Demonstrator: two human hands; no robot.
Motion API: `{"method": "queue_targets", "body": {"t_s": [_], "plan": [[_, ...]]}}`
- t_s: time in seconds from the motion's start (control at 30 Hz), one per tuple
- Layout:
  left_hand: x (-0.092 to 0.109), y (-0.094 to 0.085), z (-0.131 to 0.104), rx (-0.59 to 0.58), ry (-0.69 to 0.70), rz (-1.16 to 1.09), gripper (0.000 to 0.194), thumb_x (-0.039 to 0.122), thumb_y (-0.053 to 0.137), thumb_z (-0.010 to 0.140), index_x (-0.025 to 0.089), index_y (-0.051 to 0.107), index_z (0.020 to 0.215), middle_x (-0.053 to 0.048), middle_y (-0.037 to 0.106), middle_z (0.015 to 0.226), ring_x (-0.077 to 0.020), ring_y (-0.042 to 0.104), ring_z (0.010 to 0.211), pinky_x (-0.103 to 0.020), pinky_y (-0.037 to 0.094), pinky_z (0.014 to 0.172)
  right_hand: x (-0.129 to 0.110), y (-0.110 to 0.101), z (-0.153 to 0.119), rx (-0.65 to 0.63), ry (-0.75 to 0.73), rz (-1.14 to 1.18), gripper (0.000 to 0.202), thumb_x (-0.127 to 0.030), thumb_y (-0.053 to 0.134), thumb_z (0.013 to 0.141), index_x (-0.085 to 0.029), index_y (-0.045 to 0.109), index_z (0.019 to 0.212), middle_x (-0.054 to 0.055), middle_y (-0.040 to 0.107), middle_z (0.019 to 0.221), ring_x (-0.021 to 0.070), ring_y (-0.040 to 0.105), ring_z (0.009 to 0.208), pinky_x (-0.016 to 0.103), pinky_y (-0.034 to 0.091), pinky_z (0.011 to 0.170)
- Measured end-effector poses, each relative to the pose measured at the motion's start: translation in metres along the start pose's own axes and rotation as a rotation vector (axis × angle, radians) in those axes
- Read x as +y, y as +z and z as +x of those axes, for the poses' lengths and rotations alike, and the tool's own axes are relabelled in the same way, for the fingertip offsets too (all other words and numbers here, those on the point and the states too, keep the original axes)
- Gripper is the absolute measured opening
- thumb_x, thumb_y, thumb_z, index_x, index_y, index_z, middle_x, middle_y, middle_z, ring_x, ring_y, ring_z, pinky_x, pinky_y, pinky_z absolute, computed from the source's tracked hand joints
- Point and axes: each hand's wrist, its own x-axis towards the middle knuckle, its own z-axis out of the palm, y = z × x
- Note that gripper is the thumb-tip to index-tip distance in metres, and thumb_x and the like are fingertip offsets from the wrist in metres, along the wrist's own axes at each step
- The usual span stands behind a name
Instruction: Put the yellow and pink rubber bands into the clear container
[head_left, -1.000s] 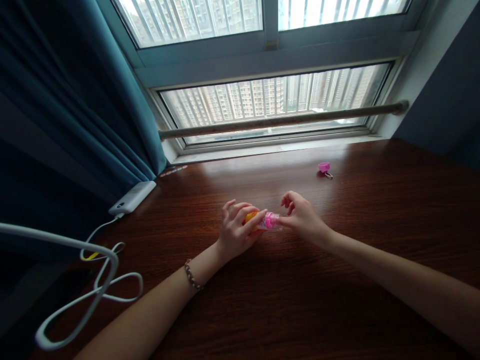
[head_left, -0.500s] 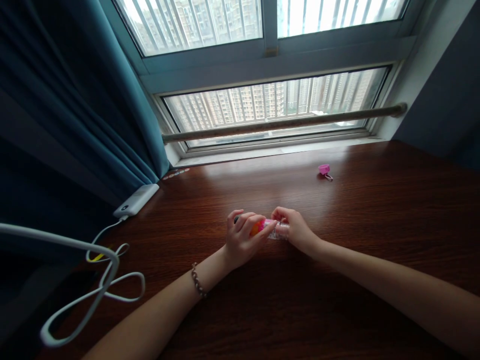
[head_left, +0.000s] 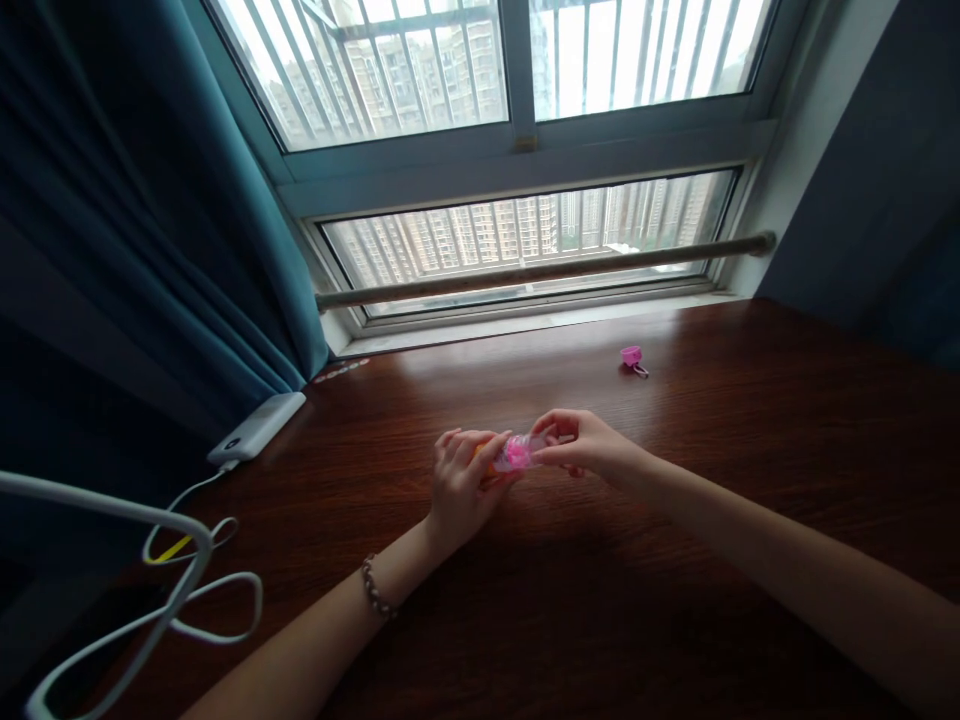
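A small clear plastic bottle with pink and orange parts (head_left: pixel 516 453) lies sideways between my hands, just above or on the tabletop. My left hand (head_left: pixel 466 478), with a beaded bracelet on its wrist, is wrapped round the orange end and hides most of it. At the clear end, the fingers and thumb of my right hand (head_left: pixel 583 441) are closed on the bottle. Its exact kind is hard to make out behind the fingers. Farther back on the table sits a small pink cap-like piece with a loop (head_left: pixel 631 356), apart from both hands.
The dark wooden table (head_left: pixel 420 395) reaches to the window sill. At the left, a white power bank (head_left: pixel 259 428) joins a looping white cable (head_left: pixel 196 565) beside a blue curtain (head_left: pixel 225 230). A metal rail (head_left: pixel 540 273) crosses the window.
The view has tilted up and shifted a little right. My right hand has turned its fingers on the clear end, and more of the bottle's pink part shows between the hands.
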Motion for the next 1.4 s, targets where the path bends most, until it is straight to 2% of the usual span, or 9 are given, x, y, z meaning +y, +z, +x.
{"method": "queue_targets", "body": {"t_s": [0.07, 0.13, 0.27, 0.33, 0.47, 0.63, 1.0, 1.23, 1.4], "plan": [[-0.003, 0.003, 0.0, 0.02, -0.18, -0.127, 0.039, 0.033, 0.063, 0.073, 0.021, 0.055, 0.109, -0.006, 0.06, 0.098, -0.0208, 0.054, 0.092, -0.038, 0.036, 0.089, -0.003, -0.01, 0.004, 0.033, -0.067, -0.005, 0.035, -0.04, 0.067, 0.064, -0.017, 0.057, 0.088, -0.005, 0.045, 0.057, 0.0061, 0.04, 0.044, 0.019, 0.032, 0.039], [-0.005, 0.005, 0.0, 0.039, -0.4, -0.346, 0.035, 0.035, 0.058, 0.077, 0.02, 0.053, 0.109, -0.007, 0.06, 0.098, -0.0197, 0.056, 0.09, -0.034, 0.042, 0.083, -0.001, -0.027, 0.011, 0.17, -0.174, -0.131, 0.03, -0.043, 0.059, 0.072, -0.017, 0.059, 0.087, -0.002, 0.05, 0.059, 0.0088, 0.045, 0.049, 0.022, 0.036, 0.044], [-0.007, 0.006, 0.005, 0.056, -0.769, -0.836, 0.035, 0.042, 0.052, 0.079, 0.016, 0.051, 0.103, -0.005, 0.062, 0.082, -0.017, 0.061, 0.07, -0.027, 0.048, 0.061, 0.019, -0.086, 0.027, 0.694, -0.405, -0.778, 0.022, -0.034, 0.05, 0.079, -0.017, 0.063, 0.087, 0.009, 0.058, 0.087, 0.0214, 0.053, 0.084, 0.036, 0.043, 0.076], [-0.009, 0.006, 0.008, 0.087, -0.869, -0.976, 0.037, 0.045, 0.053, 0.077, 0.014, 0.053, 0.096, -0.004, 0.062, 0.074, -0.0157, 0.061, 0.06, -0.025, 0.047, 0.053, 0.035, -0.118, 0.034, 0.789, -0.388, -1.098, 0.03, -0.033, 0.051, 0.08, -0.02, 0.061, 0.105, 0.013, 0.05, 0.113, 0.0294, 0.041, 0.109, 0.044, 0.034, 0.091], [-0.014, 0.008, 0.012, 0.146, -0.943, -1.141, 0.037, 0.048, 0.051, 0.077, 0.012, 0.054, 0.087, -0.005, 0.064, 0.074, -0.0151, 0.061, 0.057, -0.025, 0.047, 0.052, 0.07, -0.162, 0.041, 0.754, -0.114, -1.344, 0.045, -0.045, 0.046, 0.082, -0.029, 0.049, 0.124, 0.013, 0.029, 0.135, 0.0387, 0.024, 0.121, 0.053, 0.028, 0.093], [-0.017, 0.01, 0.012, 0.087, -1.016, -1.252, 0.039, 0.049, 0.048, 0.078, 0.011, 0.055, 0.081, -0.004, 0.062, 0.069, -0.0135, 0.059, 0.053, -0.024, 0.045, 0.05, 0.093, -0.18, 0.048, 0.655, 0.08, -1.361, 0.049, -0.053, 0.034, 0.084, -0.031, 0.042, 0.128, 0.012, 0.032, 0.137, 0.039, 0.028, 0.12, 0.054, 0.029, 0.091], [-0.015, 0.01, 0.01, 0.001, -0.879, -1.242, 0.023, 0.034, 0.052, 0.079, 0.015, 0.052, 0.091, -0.003, 0.06, 0.075, -0.0126, 0.058, 0.06, -0.024, 0.044, 0.059, 0.096, -0.184, 0.048, 0.569, -0.082, -1.355, 0.035, -0.037, 0.037, 0.086, -0.017, 0.059, 0.104, 0.011, 0.054, 0.119, 0.0244, 0.044, 0.112, 0.039, 0.036, 0.092], [-0.014, 0.009, 0.01, -0.009, -0.893, -1.197, 0.026, 0.036, 0.052, 0.078, 0.015, 0.051, 0.093, -0.003, 0.059, 0.076, -0.0133, 0.057, 0.061, -0.024, 0.044, 0.058, 0.087, -0.168, 0.048, 0.475, -0.383, -1.355, 0.039, -0.028, 0.039, 0.085, -0.017, 0.048, 0.122, 0.01, 0.046, 0.129, 0.0238, 0.037, 0.12, 0.04, 0.032, 0.098], [-0.016, 0.01, 0.009, -0.018, -0.876, -1.22, 0.023, 0.034, 0.051, 0.079, 0.015, 0.051, 0.093, -0.003, 0.059, 0.076, -0.0124, 0.057, 0.061, -0.024, 0.044, 0.059, 0.074, -0.18, 0.075, 0.64, -0.201, -1.364, 0.043, -0.029, 0.044, 0.083, -0.02, 0.046, 0.126, 0.013, 0.035, 0.136, 0.0323, 0.031, 0.122, 0.049, 0.032, 0.095]]}}
